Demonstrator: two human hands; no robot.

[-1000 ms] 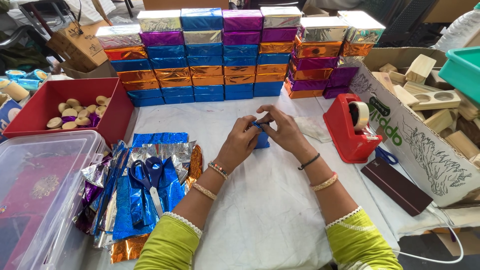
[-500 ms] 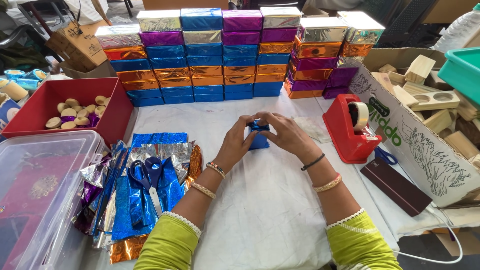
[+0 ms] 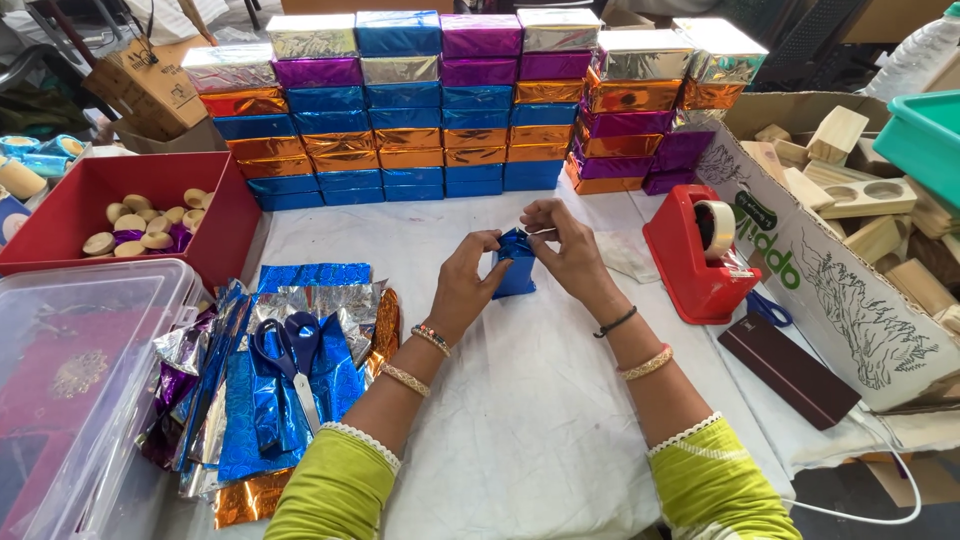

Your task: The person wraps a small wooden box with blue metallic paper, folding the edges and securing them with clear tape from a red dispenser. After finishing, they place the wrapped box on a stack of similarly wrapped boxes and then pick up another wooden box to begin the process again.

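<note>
A small block wrapped in shiny blue foil [image 3: 516, 272] stands on the white table cloth [image 3: 520, 420] in front of me. My left hand [image 3: 466, 281] grips its left side with fingers curled. My right hand [image 3: 562, 246] pinches the foil at the block's top right edge. Both arms wear bangles and green sleeves.
A wall of foil-wrapped boxes [image 3: 470, 100] stands at the back. A red tape dispenser [image 3: 700, 252] sits to the right, beside a cardboard box of wooden blocks [image 3: 850, 190]. Foil sheets with blue scissors [image 3: 290, 350] lie left, near a red bin [image 3: 130, 215] and a clear tub [image 3: 70, 380].
Both hands have shifted slightly on the blue block, with the right fingers moving up onto its top edge. The block has stayed in about the same place.
</note>
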